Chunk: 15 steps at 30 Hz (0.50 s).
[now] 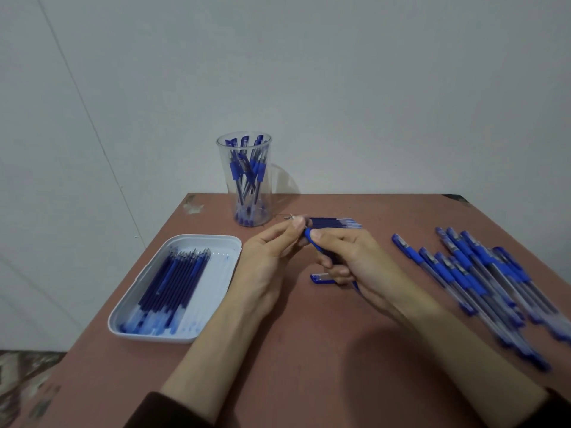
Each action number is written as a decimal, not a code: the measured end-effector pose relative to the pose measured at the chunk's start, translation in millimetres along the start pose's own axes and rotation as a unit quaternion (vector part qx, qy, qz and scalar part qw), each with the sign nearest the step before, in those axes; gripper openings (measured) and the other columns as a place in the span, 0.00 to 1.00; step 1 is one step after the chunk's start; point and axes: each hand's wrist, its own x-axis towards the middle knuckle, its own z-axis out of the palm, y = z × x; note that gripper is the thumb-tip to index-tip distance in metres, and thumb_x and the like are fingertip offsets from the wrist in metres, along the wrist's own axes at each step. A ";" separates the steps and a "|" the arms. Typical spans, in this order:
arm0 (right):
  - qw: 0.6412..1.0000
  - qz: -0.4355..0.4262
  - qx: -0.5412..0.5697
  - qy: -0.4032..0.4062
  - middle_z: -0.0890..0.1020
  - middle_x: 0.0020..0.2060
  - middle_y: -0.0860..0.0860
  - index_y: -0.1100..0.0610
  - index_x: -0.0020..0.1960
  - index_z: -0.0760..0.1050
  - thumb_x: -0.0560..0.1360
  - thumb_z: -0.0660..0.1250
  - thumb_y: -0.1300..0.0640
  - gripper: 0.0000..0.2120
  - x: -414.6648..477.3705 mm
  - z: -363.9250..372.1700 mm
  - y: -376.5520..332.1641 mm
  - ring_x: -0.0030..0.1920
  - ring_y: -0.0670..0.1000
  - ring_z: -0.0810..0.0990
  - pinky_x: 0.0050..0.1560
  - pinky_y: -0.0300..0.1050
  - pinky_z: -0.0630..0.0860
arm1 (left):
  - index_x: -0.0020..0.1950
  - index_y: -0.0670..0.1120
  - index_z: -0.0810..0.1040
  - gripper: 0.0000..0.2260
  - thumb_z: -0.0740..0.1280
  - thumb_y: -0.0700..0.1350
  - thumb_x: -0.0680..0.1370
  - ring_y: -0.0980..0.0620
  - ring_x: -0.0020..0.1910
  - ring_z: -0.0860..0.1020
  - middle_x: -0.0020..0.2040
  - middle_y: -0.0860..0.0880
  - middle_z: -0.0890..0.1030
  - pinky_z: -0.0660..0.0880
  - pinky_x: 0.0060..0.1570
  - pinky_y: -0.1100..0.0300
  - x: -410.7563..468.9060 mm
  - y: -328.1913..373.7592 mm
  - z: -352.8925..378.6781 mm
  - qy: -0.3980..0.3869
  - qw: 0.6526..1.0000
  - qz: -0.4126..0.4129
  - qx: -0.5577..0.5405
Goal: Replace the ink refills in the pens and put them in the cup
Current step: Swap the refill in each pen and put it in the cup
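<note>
My right hand [349, 257] grips a blue pen [312, 240] by its barrel above the middle of the table. My left hand [272, 251] pinches the pen's metal tip end [292, 218] between thumb and forefinger. A clear cup [244, 180] holding several blue pens stands at the back of the table. A white tray [129, 307] on the left holds several blue refills [173, 279]. A blue pen cap [321, 278] lies on the table under my right hand.
Several refills [336, 223] lie loose on the table just behind my hands. A heap of several capped blue pens [482, 273] covers the right side of the brown table [309, 350]. A white wall rises behind the table.
</note>
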 end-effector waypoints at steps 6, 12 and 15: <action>0.977 -0.118 -0.152 0.088 0.77 0.30 0.43 0.50 0.53 0.82 0.77 0.67 0.54 0.08 5.8 4.1 12.5 0.32 0.41 0.74 0.37 0.38 0.73 | 0.49 0.43 0.76 0.12 0.69 0.45 0.68 0.51 0.45 0.82 0.48 0.46 0.84 0.80 0.46 0.62 0.7 0.9 -0.6 -0.004 0.998 -0.015 -0.055; 0.967 -0.126 -0.157 0.154 0.76 0.25 0.39 0.48 0.50 0.82 0.78 0.65 0.54 0.07 9.8 -4.5 12.0 0.28 0.40 0.73 0.34 0.36 0.67 | 0.61 0.44 0.73 0.19 0.68 0.39 0.70 0.54 0.46 0.83 0.50 0.46 0.84 0.79 0.45 0.62 -1.2 6.7 2.6 0.008 0.995 -0.039 -0.088; 0.966 -0.127 -0.169 0.146 0.76 0.26 0.43 0.48 0.49 0.82 0.77 0.66 0.54 0.06 9.4 -8.0 11.5 0.29 0.42 0.73 0.36 0.38 0.69 | 0.58 0.44 0.76 0.13 0.66 0.34 0.75 0.56 0.44 0.83 0.46 0.49 0.84 0.77 0.45 0.64 1.4 3.0 -2.2 0.034 0.999 -0.022 -0.015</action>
